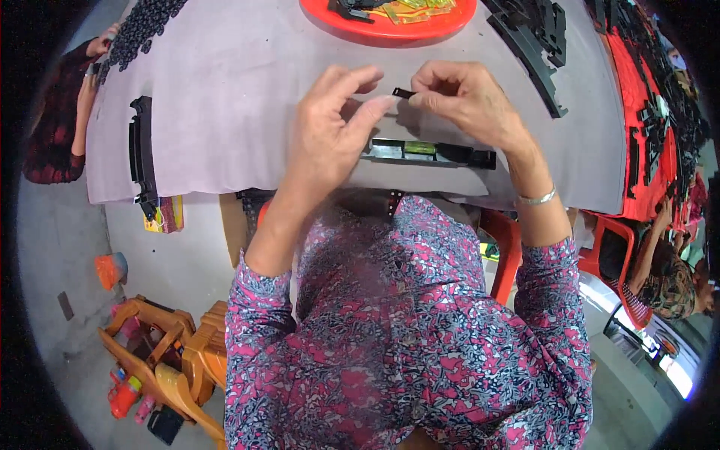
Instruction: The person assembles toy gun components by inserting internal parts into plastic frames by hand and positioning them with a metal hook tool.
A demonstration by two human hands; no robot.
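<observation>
My right hand (474,101) pinches a small flat black plastic piece (403,93) between thumb and fingertips, held above the table. Facing it, my left hand (330,124) has its thumb and fingers apart, with the thumb tip close to the piece's free end. I cannot tell whether they touch. Below both hands, near the table's front edge, lies a long black plastic housing (453,154). A clear yellow-green block (419,148) sits in its middle, and a grey inner face shows to the left of it. My left wrist partly covers the housing's left end.
A red tray (442,33) with yellow and black parts stands at the far side. More black housings (536,64) lie right of it, another (141,154) at the left edge. Small black pieces (146,34) are heaped far left. Other people (64,124) sit at both sides.
</observation>
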